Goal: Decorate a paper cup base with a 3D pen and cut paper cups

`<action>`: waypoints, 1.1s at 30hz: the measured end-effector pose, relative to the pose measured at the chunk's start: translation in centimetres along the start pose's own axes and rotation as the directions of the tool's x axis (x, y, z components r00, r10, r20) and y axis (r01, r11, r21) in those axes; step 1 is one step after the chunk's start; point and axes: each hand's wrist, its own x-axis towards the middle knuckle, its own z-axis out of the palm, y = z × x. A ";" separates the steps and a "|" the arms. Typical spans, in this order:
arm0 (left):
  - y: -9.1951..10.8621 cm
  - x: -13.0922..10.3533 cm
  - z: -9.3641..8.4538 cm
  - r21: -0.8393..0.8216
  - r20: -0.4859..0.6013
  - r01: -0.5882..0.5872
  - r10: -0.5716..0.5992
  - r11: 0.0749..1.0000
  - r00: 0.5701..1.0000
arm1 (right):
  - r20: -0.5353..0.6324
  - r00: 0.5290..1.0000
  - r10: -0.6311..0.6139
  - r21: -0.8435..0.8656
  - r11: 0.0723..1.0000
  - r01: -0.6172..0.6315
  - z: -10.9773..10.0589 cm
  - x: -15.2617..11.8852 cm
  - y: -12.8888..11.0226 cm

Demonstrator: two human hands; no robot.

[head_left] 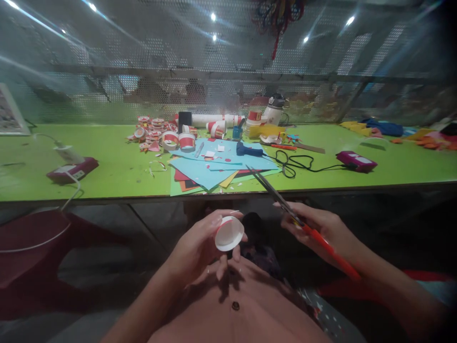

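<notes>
In the head view, my left hand [200, 245] is closed round a small white paper cup piece [229, 233], its round white inside turned toward me and a little red showing on its edge. My right hand [317, 228] holds a pair of scissors [285, 202] with orange-red handles. Their long dark blades point up and left toward the table edge, apart from the cup piece. Both hands are in front of the table, above my lap. The fingers behind the cup piece are partly hidden.
On the green table [117, 162] lie coloured paper sheets [210, 174], a blue glue gun [250, 150] with a black cord, cut red-and-white cups [186, 141], and a pile of cup pieces [153, 128]. Purple power boxes [357, 161] sit either side. A maroon stool [28, 257] stands left.
</notes>
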 end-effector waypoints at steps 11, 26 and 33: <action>0.6 -0.9 0.3 0.755 -0.001 -0.257 0.393 0.603 0.919 | -0.082 0.975 0.206 0.426 0.892 -0.153 4.3 3.5 -5.6; 1.0 -1.3 -0.1 0.486 -0.009 -0.216 0.252 0.846 0.968 | -0.194 0.971 0.140 0.211 0.973 -0.098 4.9 0.0 -3.1; 1.3 -1.1 -0.9 0.432 -0.002 -0.303 0.337 0.849 0.941 | 0.208 0.977 0.045 0.153 0.985 -0.078 2.4 -4.3 -1.9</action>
